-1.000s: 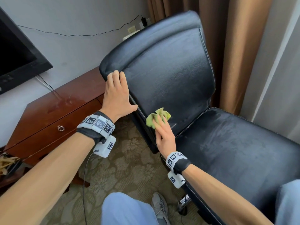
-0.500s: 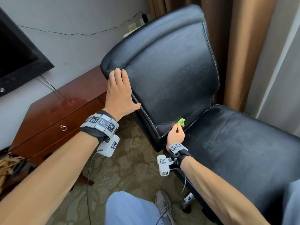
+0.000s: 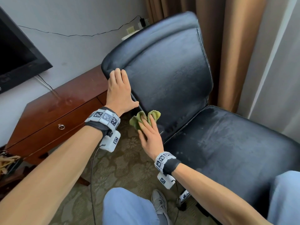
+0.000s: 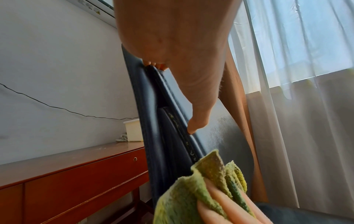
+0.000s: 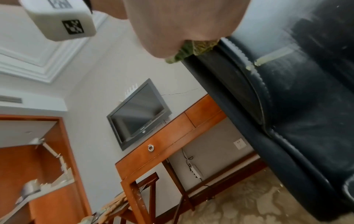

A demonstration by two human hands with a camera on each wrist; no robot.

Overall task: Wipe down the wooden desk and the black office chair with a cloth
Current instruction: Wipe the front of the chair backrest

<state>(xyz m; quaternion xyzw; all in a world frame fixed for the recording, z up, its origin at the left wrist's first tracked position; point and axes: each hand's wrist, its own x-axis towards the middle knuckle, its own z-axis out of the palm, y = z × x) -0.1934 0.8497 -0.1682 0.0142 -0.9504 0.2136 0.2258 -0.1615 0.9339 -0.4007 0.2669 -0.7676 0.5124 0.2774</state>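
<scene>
Black, worn leather covers the padded office chair [image 3: 170, 75], which fills the middle and right of the head view, its backrest upright and its seat reaching toward the lower right. The left hand [image 3: 119, 90] rests on the near side edge of the backrest, fingers straight and close together along the edge, thumb spread out to the side and touching the piping. Just below it, the right hand [image 3: 150, 135] presses a crumpled green terry cloth [image 3: 141, 118] against the lower edge of the backrest, near where back and seat meet. Its fingers lie straight over the cloth, flat rather than pinching, and the cloth bunches out past the fingertips. In the left wrist view the cloth [image 4: 191, 189] sits against the seam on the side of the backrest, with fingers [image 4: 218, 201] laid across it.

A reddish-brown wooden bench [image 3: 65, 109] with a ring-pull drawer stands against the white wall, just behind and left of the chair. A black flat screen [image 3: 17, 59] hangs on the wall above it. Brown curtains [image 3: 235, 46] hang behind the chair. The floor is patterned beige carpet [image 3: 123, 168]. Both wrists wear bands with black-and-white markers.
</scene>
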